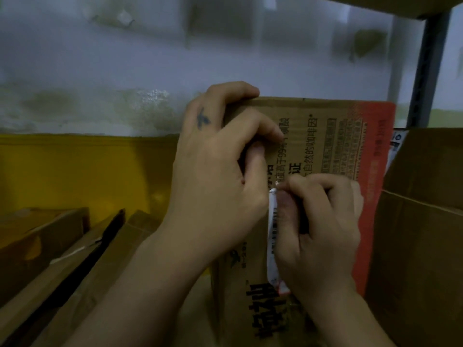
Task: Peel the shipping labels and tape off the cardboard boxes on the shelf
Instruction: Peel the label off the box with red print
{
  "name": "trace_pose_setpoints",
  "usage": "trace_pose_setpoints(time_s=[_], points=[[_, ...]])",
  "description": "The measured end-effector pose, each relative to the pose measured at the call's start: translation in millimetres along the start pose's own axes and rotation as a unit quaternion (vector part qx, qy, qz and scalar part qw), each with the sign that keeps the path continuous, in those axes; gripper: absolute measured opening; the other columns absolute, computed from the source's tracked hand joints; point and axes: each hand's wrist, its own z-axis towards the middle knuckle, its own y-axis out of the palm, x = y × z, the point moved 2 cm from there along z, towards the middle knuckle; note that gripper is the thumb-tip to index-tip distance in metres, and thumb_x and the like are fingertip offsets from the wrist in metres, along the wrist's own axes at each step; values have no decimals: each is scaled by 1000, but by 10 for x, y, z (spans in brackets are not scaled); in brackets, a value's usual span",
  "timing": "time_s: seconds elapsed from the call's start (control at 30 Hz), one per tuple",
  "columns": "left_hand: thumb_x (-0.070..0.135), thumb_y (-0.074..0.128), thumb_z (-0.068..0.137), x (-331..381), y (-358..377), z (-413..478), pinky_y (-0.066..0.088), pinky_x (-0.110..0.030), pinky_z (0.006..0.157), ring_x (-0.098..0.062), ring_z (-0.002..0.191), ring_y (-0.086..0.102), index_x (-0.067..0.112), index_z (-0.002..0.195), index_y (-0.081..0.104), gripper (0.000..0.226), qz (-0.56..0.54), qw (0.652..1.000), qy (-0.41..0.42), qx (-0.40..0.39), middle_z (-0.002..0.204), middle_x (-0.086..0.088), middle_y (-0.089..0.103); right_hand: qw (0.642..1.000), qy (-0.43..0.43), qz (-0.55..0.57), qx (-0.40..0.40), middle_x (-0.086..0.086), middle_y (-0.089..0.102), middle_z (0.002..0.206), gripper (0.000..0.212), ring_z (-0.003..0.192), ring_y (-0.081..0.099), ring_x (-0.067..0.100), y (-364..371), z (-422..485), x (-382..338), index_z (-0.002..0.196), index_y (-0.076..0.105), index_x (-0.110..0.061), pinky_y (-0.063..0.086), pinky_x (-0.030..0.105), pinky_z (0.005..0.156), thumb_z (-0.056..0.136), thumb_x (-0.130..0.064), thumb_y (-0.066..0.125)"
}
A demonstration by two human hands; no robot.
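Observation:
A flattened cardboard box [325,136] with black print and a red band stands upright in the middle. My left hand [215,176] grips its top left corner, fingers curled over the edge. My right hand [323,221] pinches a white shipping label [271,236] that curls away from the box face; a barcode shows on the strip. The label's lower end, with a red patch, still touches the cardboard near my right wrist.
Folded cardboard boxes [57,249] lie at the lower left. More boxes [421,221] stand at the right, touching the held box. A stained white and yellow wall [87,159] is behind. A grey shelf post [426,71] rises at the upper right.

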Motion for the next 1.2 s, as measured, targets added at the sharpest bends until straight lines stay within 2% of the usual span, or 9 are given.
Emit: trace_pose_setpoints(time_s=[0.1, 0.2, 0.37, 0.5, 0.6, 0.7, 0.87, 1.03, 1.2], points=[[3, 62, 82, -5, 0, -4, 30, -13, 99, -15, 119, 45, 16, 91, 70, 18, -1, 1000, 3, -3, 125, 1, 50, 1000, 0, 19, 0, 2, 52, 89, 7, 85, 46, 18, -12, -41, 8, 92, 59, -20, 32, 34, 73, 90, -17, 53], [3, 62, 82, -9, 4, 0, 31, -15, 99, -16, 120, 46, 16, 91, 70, 17, -6, 1000, 2, 1, 125, 1, 51, 999, -5, 47, 8, -5, 49, 94, 6, 84, 50, 18, -27, -85, 8, 95, 56, -23, 37, 38, 71, 92, -18, 55], [4, 61, 82, -6, 20, -1, 31, -15, 98, -16, 118, 46, 15, 90, 70, 16, -2, 1000, 5, 5, 125, 0, 51, 999, 3, 38, 11, 4, 59, 92, 15, 83, 54, 22, -20, -66, 6, 108, 61, -22, 39, 40, 71, 94, -24, 56], [3, 61, 82, -10, 28, -4, 33, -17, 98, -16, 119, 46, 15, 89, 69, 16, -8, 1000, 4, 12, 124, 3, 48, 1000, 11, 16, 23, 9, 60, 87, 18, 78, 57, 27, 3, -53, -8, 96, 73, -11, 38, 39, 71, 92, -21, 58], [4, 60, 82, -4, 27, -2, 33, -16, 98, -18, 119, 46, 14, 90, 70, 16, -7, 1000, 4, 9, 124, 4, 47, 999, 3, 3, 35, 11, 61, 84, 18, 76, 57, 28, 16, -50, -13, 90, 74, -7, 38, 41, 68, 91, -18, 60], [6, 61, 82, 2, 22, 1, 32, -15, 97, -18, 121, 46, 15, 90, 69, 14, -4, 1000, 0, 2, 124, 5, 45, 999, -7, -6, 36, 12, 61, 83, 22, 75, 57, 29, 26, -48, 5, 88, 74, -6, 36, 38, 70, 92, -19, 58], [7, 62, 81, 15, 16, -10, 31, -14, 99, -16, 122, 43, 15, 90, 69, 13, -1, 1000, -5, -2, 125, 2, 48, 999, -5, -9, 35, 8, 60, 83, 25, 80, 51, 21, 48, -39, -10, 89, 73, -7, 33, 37, 70, 95, -21, 54], [6, 63, 80, -1, 12, -5, 31, -15, 99, -15, 121, 44, 15, 90, 70, 14, -4, 1000, -3, -2, 125, 3, 48, 999, 14, -1, 30, 0, 53, 85, 13, 89, 37, 7, 75, -14, -44, 88, 65, -13, 26, 32, 75, 88, -15, 52], [7, 63, 81, -13, 26, -6, 32, -17, 99, -13, 121, 44, 16, 89, 70, 14, -4, 1000, 7, 5, 125, 3, 48, 999, 15, 46, 20, -4, 56, 91, 7, 86, 50, 14, 6, -51, -16, 96, 58, -21, 33, 30, 77, 91, -17, 53]])
